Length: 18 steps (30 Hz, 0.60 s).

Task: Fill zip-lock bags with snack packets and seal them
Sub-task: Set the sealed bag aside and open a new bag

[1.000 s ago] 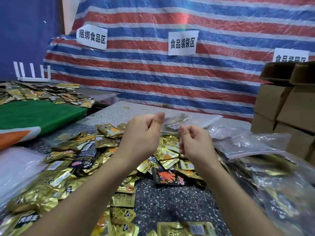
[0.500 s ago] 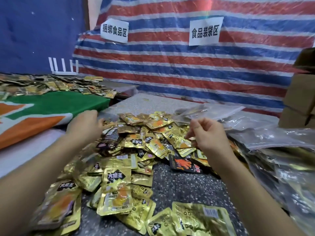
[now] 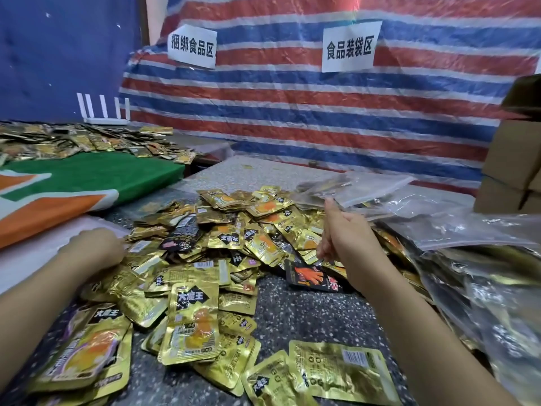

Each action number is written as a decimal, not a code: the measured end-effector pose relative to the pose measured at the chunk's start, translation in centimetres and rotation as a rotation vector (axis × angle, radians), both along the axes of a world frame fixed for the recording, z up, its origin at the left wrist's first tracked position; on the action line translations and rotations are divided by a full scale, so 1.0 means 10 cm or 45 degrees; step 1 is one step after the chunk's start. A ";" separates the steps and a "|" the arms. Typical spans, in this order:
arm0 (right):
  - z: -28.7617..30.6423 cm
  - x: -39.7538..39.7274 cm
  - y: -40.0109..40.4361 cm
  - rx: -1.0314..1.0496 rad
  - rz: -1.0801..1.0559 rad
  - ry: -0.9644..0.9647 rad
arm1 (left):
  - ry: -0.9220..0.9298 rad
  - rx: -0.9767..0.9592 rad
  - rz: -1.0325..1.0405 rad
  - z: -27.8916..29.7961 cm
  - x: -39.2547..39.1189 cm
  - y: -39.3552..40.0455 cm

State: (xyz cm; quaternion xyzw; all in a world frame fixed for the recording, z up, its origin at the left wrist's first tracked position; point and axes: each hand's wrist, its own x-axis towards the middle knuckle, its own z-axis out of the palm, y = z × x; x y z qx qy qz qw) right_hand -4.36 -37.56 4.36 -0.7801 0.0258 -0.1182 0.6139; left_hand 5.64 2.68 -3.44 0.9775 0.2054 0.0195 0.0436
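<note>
Pinching a zip-lock bag (image 3: pixel 377 187), right hand (image 3: pixel 348 238); left hand (image 3: pixel 93 250) grasps gold packets (image 3: pixel 140 259)

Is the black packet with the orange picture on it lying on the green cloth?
No, the black packet lies on the speckled table beside the right hand, far from the green cloth.

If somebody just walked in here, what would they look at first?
Most likely the big heap of shiny gold snack packets spread over the middle of the speckled table, with the left hand reaching into its left edge. Next, the red, white and blue striped tarp hanging behind, with two white signs stuck to it. The right hand pinches a clear zip-lock bag over the heap.
</note>
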 end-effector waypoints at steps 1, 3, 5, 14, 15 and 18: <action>0.00 0.00 0.00 0.026 -0.001 0.024 | -0.034 -0.032 0.009 0.01 -0.01 -0.02; 0.01 -0.02 -0.01 0.074 0.007 0.053 | -0.069 -0.072 -0.018 0.04 -0.05 -0.06; 0.00 -0.03 -0.02 0.091 0.024 0.067 | -0.105 -0.113 -0.082 0.03 -0.09 -0.06; 0.03 -0.08 0.01 0.059 0.145 0.122 | -0.908 -0.452 -0.308 0.37 -0.31 -0.54; 0.04 -0.09 0.01 0.091 0.182 0.128 | -0.996 -0.531 -0.403 0.47 -0.36 -0.71; 0.09 -0.09 0.04 0.256 0.271 0.153 | -1.184 -0.674 -0.717 0.76 -0.59 -1.29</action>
